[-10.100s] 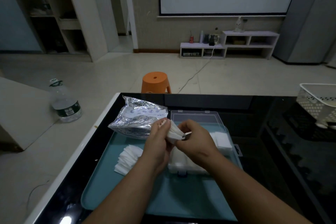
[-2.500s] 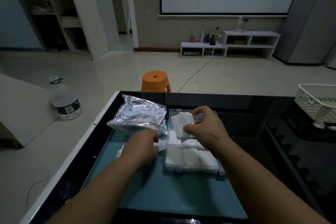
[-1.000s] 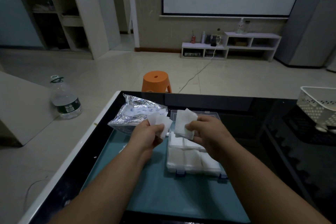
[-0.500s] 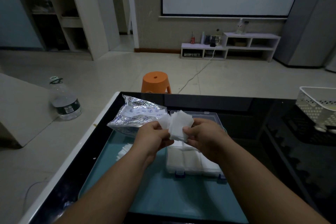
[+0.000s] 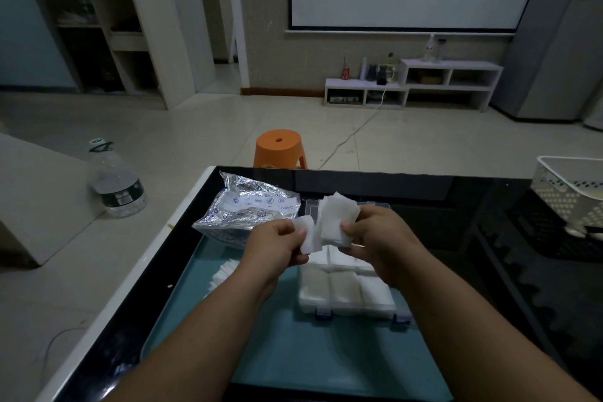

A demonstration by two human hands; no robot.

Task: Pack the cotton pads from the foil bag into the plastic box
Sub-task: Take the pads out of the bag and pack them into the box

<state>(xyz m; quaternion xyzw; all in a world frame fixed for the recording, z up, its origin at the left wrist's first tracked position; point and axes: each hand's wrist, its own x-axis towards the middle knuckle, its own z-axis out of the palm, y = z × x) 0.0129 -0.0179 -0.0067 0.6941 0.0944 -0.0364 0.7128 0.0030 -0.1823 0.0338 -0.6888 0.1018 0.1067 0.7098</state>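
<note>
Both hands raised over clear plastic box (image 5: 347, 300): left hand (image 5: 277, 246) pinches soft square cotton pads (image 5: 308, 237); right hand (image 5: 375, 238) grips another fanned stack (image 5: 336, 222). Crinkled foil bag (image 5: 244, 212) lies left, on teal tray (image 5: 293, 352).

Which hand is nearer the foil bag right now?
Left. The left hand holds cotton pads right at the foil bag near its edge; the right hand holds pads above the plastic box, farther right.
</note>
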